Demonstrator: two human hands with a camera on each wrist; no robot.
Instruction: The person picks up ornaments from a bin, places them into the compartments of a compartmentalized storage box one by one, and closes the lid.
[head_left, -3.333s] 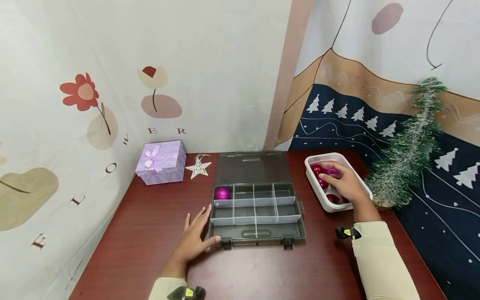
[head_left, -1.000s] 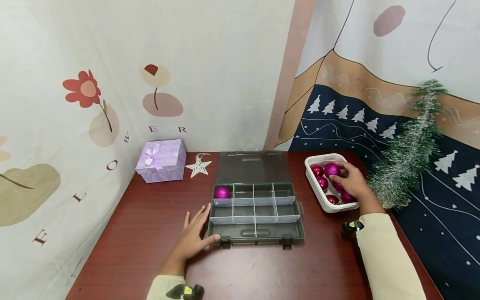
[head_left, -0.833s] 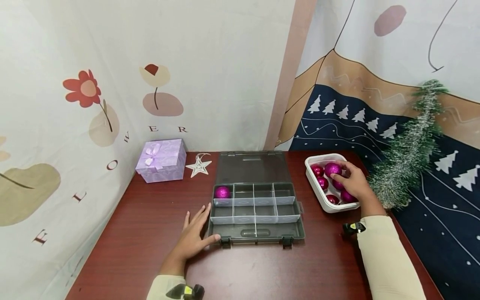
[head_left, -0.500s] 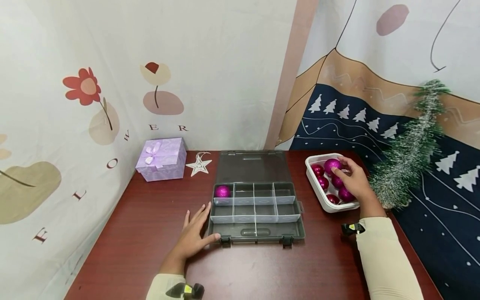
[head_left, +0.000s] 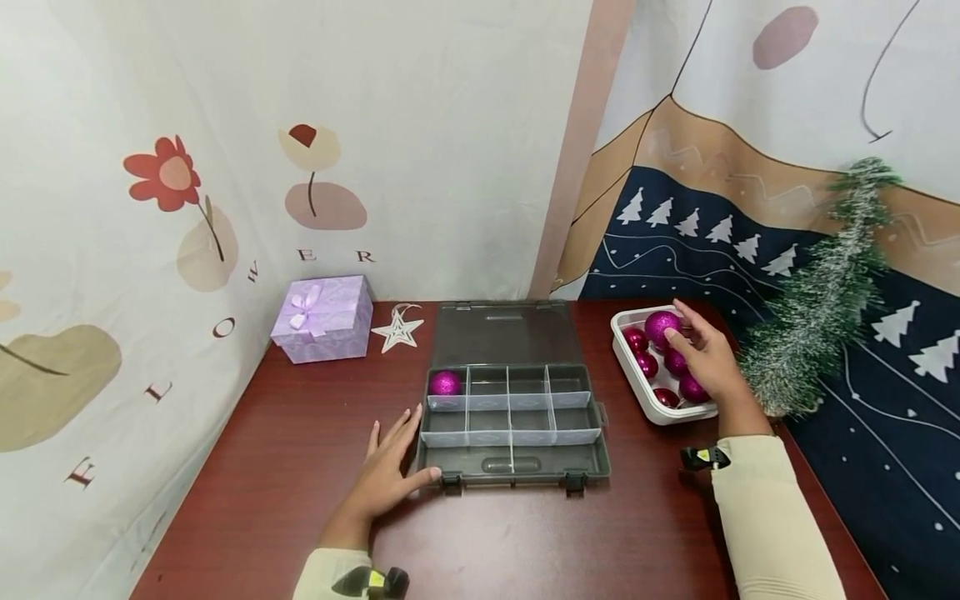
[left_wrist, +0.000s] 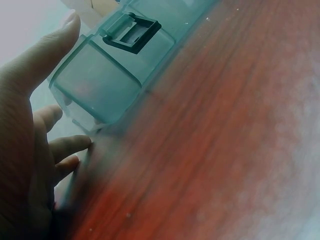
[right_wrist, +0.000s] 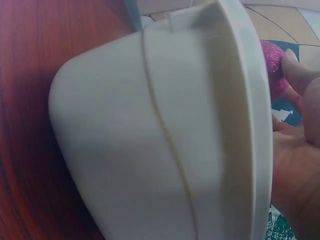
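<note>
My right hand (head_left: 707, 358) pinches a glittery magenta ball (head_left: 662, 329) between thumb and fingers, over the white tub (head_left: 636, 385). In the right wrist view the ball (right_wrist: 274, 67) shows beyond the tub's rim (right_wrist: 252, 100). Other magenta balls (head_left: 692, 389) and shiny red balls (head_left: 666, 397) lie in the tub. My left hand (head_left: 386, 475) rests with spread fingers at the left side of the grey divided case (head_left: 514, 481), its thumb at the front corner. One glittery ball (head_left: 445, 384) sits in the case's back left compartment. The left wrist view shows the case's latch (left_wrist: 132, 32) beside the thumb.
The case's lid (head_left: 504, 335) lies open behind it. A lilac gift box (head_left: 324, 321) and a white star ornament (head_left: 398, 331) stand at the back left. A small frosted tree (head_left: 817, 308) stands right of the tub.
The right hand has lifted the glittery ball slightly within the tub area, its fingers moving up and back. The left hand has stayed by the case.
</note>
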